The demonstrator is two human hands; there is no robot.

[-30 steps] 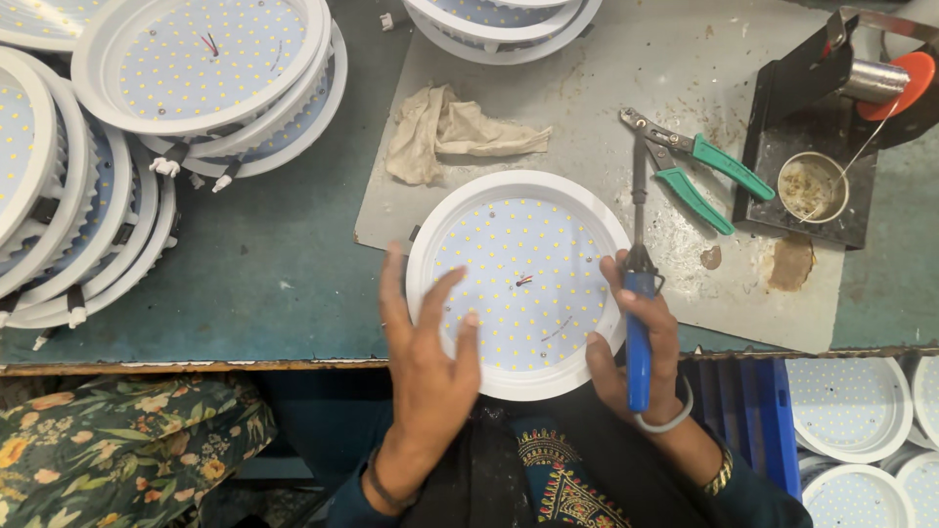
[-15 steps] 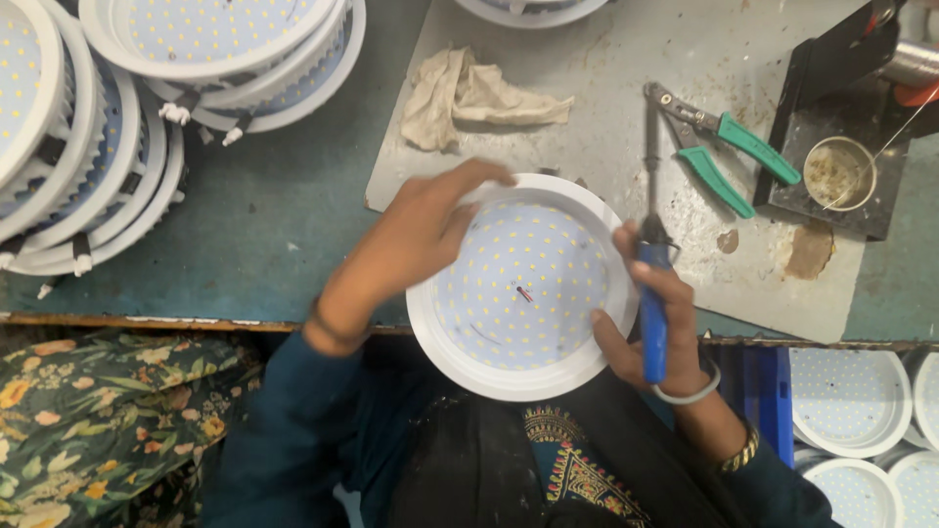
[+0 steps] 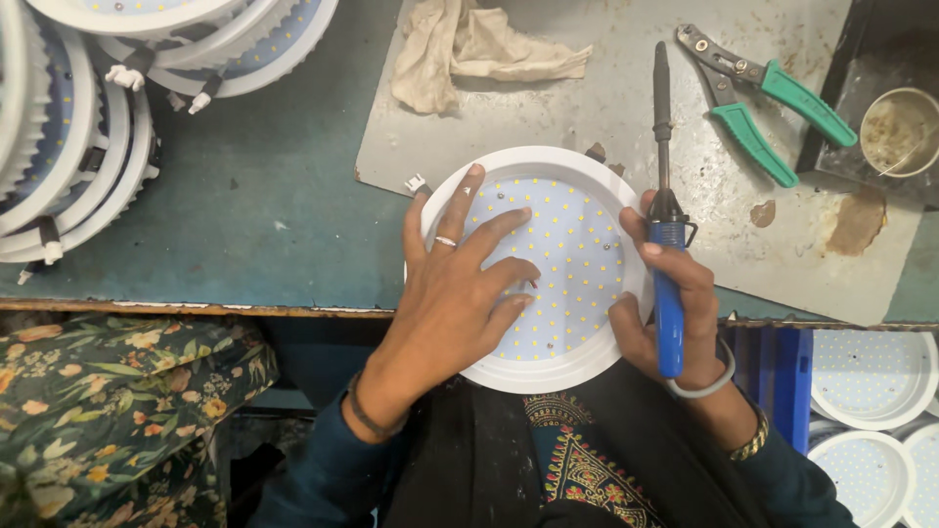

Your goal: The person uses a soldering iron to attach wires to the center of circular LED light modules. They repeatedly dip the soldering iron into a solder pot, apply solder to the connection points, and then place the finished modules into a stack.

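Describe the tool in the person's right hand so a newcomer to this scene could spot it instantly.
Start at the grey metal sheet on the teal workbench. Beside the round white LED panel, the right hand grips a soldering iron. Unlike the green-handled pliers nearby, it is one straight rod with a blue handle.

A round white lamp panel (image 3: 572, 264) is being kept flat on the grey sheet at the near edge of the bench, its face of small yellow diode dots turned upward inside a raised white rim. Its left half is being covered by spread fingers (image 3: 489, 235). A soldering iron (image 3: 667, 244) with a blue grip and a black shaft is being held upright in the frame just beside the panel's right rim, its dark tip pointing away over the grey sheet.
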